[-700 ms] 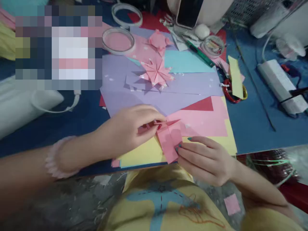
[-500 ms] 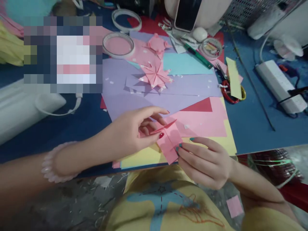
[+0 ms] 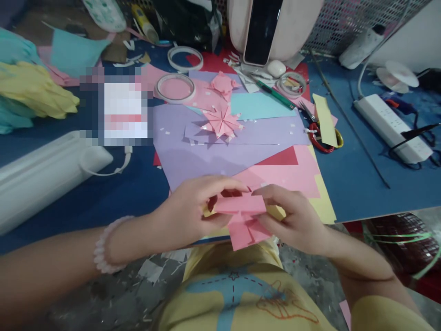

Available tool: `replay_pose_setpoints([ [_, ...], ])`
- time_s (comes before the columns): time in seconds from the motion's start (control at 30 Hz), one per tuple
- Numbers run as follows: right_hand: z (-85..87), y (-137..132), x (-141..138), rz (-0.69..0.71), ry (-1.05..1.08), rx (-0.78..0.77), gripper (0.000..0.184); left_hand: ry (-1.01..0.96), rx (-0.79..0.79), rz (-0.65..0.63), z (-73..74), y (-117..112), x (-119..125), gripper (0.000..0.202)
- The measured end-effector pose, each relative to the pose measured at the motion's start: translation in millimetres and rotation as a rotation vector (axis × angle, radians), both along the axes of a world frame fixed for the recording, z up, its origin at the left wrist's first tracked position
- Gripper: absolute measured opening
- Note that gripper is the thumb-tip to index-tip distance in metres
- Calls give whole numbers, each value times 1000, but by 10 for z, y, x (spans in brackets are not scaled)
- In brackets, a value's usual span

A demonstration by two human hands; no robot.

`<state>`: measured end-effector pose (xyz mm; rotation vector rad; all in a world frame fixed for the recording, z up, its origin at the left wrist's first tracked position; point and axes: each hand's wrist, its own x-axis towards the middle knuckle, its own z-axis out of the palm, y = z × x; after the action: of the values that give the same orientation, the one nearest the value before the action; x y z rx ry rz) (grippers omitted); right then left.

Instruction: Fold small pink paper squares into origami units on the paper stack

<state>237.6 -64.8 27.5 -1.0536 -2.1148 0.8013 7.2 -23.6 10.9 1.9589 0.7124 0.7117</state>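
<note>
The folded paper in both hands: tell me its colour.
Pink. The folded paper shows best in the head view, pinched between both hands.

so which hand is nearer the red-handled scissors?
Right. The right hand pinches the folded pink paper, down-left of the scissors; the left hand grips the paper's other side, farther left.

A blue table (image 3: 361, 184) carried overlapping paper sheets (image 3: 206, 156) at its middle. Tape rolls (image 3: 175, 87) and scissors (image 3: 325, 140) lay farther back, a white power strip (image 3: 392, 128) at far right, and a white tube (image 3: 44, 174) at left.
</note>
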Motion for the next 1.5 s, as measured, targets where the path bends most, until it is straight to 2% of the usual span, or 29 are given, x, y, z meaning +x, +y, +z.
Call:
replay_pose_setpoints([
  [0.07, -14, -16, -23, -17, 53, -1, 19, -21, -105, 13, 41, -5, 12, 27],
  [0.17, -8, -22, -20, -20, 123, 13, 28, -15, -304, -32, 74, -5, 43, 15],
  [0.3, 0, -16, -3, 36, 204, -19, 35, -37, -508, -55, 96, 6, 67, 19],
  [0.37, -11, -16, -3, 36, 204, -29, 39, -45, -617, -112, 123, 19, 66, 24],
  [0.47, -40, -15, -13, 61, 158, 49, 41, -56, -731, -160, 163, 37, 62, 28],
  [0.57, -62, -5, -17, 104, 110, 148, 46, -31, -665, -125, 143, 34, 61, 25],
  [0.7, -60, 10, -5, 172, 170, 139, 36, 64, -403, -102, 44, 6, 37, 30],
  [0.8, -45, 9, -15, 88, 216, 89, 23, 82, -115, -71, 0, -15, 12, 33],
  [0.9, -38, -2, -52, -8, 128, 42, 9, 87, 169, -59, 2, -44, -5, 38],
  [1.03, -53, -14, -82, -55, 71, 30, 16, 149, 380, -39, 21, -88, -21, 45],
  [1.13, -54, -13, -68, -78, 71, 65, 19, 156, 415, -26, 26, -96, -21, 46],
  [1.2, -42, -7, -54, -80, 80, 50, 20, 136, 382, -45, 36, -76, -17, 45],
  [1.37, -17, 0, -34, -157, 123, -118, 18, 58, 127, -182, 89, 40, -29, 39],
  [1.5, -42, -14, -28, -214, 163, -170, 12, 29, 49, -150, 69, 72, -52, 33],
])
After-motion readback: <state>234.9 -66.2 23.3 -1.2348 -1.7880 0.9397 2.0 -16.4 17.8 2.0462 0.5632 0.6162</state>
